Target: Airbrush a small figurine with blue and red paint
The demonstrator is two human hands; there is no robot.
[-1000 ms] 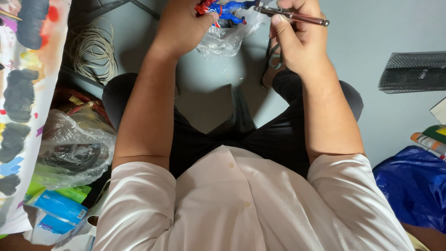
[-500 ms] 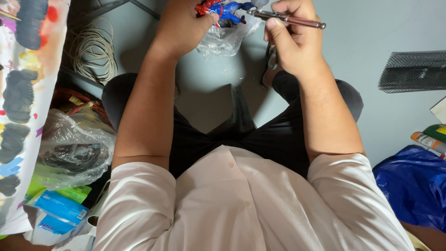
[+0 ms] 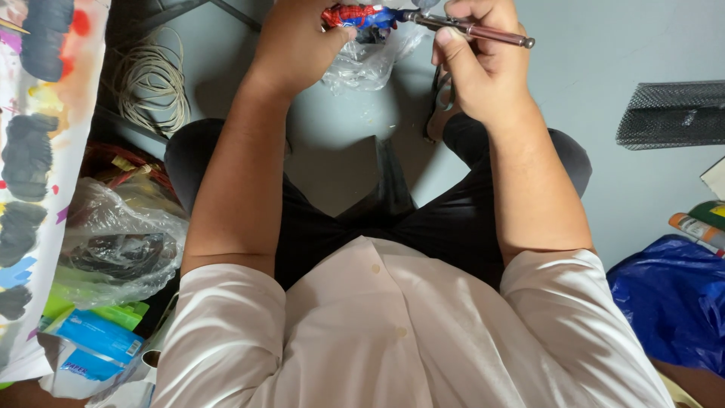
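At the top edge of the head view, my left hand (image 3: 298, 41) grips a small red and blue toy figure (image 3: 359, 15). My right hand (image 3: 479, 64) holds a slim brown metal tool (image 3: 472, 30) like a pen, its tip touching the figure. A crumpled clear plastic bag (image 3: 366, 64) lies on the grey floor just beneath the figure. Both forearms reach forward over my black-trousered knees. The upper part of the figure is cut off by the frame.
A coil of pale cord (image 3: 151, 79) lies at upper left beside a paint-marked sheet (image 3: 38, 151). Plastic bags (image 3: 121, 249) and a blue packet (image 3: 94, 347) pile at the left. A black mesh tray (image 3: 672, 113) and blue bag (image 3: 672, 302) sit right.
The toy figure has been turned slightly in my left hand, and my right hand has shifted a little left with the tool against the figure.
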